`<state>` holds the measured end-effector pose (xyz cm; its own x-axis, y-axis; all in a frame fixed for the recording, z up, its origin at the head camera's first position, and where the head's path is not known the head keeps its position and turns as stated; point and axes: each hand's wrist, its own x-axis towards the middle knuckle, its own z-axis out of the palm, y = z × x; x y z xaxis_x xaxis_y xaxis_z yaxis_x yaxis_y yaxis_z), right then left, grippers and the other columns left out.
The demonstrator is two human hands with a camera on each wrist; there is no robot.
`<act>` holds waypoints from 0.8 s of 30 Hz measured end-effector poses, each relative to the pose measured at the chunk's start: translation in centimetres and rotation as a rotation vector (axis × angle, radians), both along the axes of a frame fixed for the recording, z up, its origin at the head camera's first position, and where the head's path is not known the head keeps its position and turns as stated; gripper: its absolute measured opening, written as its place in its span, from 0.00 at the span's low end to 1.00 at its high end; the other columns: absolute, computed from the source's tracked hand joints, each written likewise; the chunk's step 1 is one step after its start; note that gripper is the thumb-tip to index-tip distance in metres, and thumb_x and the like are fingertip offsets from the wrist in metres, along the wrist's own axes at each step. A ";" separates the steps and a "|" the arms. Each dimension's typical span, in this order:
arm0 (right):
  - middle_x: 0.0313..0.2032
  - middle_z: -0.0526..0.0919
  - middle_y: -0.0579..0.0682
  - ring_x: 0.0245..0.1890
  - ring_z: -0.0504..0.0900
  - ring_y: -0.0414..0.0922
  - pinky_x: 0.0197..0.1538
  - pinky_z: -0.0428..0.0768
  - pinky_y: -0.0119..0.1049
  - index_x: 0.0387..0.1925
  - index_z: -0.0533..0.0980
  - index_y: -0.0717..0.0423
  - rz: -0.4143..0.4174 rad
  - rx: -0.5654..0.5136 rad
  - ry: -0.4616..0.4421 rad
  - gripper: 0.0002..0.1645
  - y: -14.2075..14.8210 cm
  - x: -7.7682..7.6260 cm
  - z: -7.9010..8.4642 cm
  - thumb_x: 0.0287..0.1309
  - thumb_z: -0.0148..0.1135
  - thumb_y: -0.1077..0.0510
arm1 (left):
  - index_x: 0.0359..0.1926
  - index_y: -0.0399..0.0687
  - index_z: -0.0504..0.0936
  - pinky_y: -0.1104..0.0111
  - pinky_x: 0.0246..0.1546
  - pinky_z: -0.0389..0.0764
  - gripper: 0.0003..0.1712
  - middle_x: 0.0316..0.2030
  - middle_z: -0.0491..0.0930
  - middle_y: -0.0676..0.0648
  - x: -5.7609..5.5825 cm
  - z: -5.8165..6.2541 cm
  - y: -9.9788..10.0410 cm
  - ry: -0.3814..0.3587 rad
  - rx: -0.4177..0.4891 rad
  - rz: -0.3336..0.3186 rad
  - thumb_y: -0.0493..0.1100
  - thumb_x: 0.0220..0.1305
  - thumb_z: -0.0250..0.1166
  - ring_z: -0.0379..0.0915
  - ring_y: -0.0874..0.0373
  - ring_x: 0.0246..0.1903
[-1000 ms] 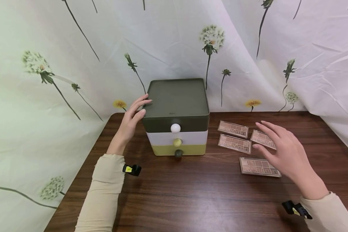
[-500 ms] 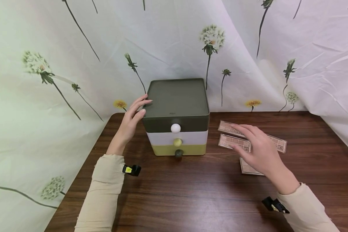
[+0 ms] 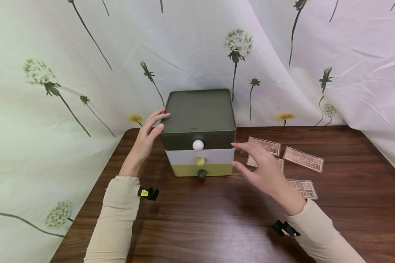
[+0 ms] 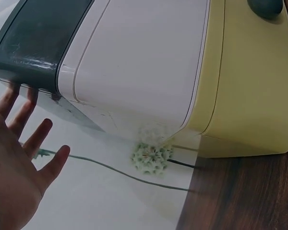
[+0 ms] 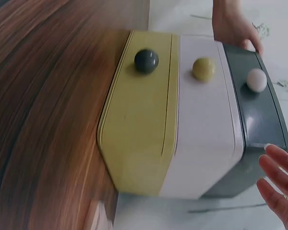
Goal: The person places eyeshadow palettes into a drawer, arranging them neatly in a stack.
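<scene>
A small three-tier drawer box [image 3: 200,113] stands on the table, dark green on top, white in the middle and yellow-green below. Its round knobs are white [image 3: 198,145], yellow-green [image 3: 200,161] and dark green [image 3: 202,174]. My left hand [image 3: 140,142] touches the upper left edge of the box, fingers extended; in the left wrist view the fingertips meet the dark green tier. Beside the right side of the box is my right hand [image 3: 263,170], holding nothing, fingers and thumb apart. Whether its fingertips touch the box I cannot tell.
Several flat clear-lidded eyeshadow palettes lie right of the box, one [image 3: 303,159] in full view and another [image 3: 304,189] partly behind my right hand. A dandelion-print cloth [image 3: 197,44] hangs behind the dark wooden table [image 3: 191,219].
My right hand has moved left from above the palettes to the right side of the box. My left hand has stayed at the box's edge.
</scene>
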<state>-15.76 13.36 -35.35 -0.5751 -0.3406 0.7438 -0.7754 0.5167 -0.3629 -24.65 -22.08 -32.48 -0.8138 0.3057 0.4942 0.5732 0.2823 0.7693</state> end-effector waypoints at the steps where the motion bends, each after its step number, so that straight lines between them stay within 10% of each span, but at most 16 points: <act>1: 0.49 0.83 0.53 0.51 0.80 0.50 0.58 0.75 0.45 0.60 0.77 0.55 0.015 -0.009 -0.008 0.29 -0.4 -0.1 0.0 0.59 0.69 0.50 | 0.68 0.36 0.70 0.42 0.68 0.50 0.25 0.75 0.55 0.45 0.0 0.0 0.0 -0.003 0.001 -0.001 0.40 0.75 0.47 0.44 0.52 0.74; 13: 0.40 0.84 0.52 0.38 0.82 0.43 0.35 0.80 0.40 0.56 0.78 0.56 0.104 -0.138 -0.092 0.28 -4.1 -1.1 -0.4 0.52 0.74 0.62 | 0.67 0.41 0.72 0.51 0.68 0.54 0.24 0.73 0.58 0.52 0.2 0.1 0.0 -0.013 0.035 -0.011 0.42 0.75 0.49 0.53 0.54 0.70; 24: 0.37 0.85 0.53 0.33 0.82 0.42 0.39 0.82 0.37 0.52 0.79 0.60 0.175 -0.341 -0.270 0.22 -6.7 -1.6 -1.1 0.55 0.72 0.66 | 0.65 0.37 0.73 0.51 0.69 0.52 0.23 0.73 0.59 0.50 0.1 0.0 0.0 -0.020 0.068 -0.021 0.42 0.75 0.49 0.52 0.54 0.71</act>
<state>-17.35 6.63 -36.40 -0.7192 -0.2112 0.6620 -0.6948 0.2026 -0.6901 -24.53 -22.11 -32.51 -0.8172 0.2892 0.4985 0.5632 0.2169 0.7974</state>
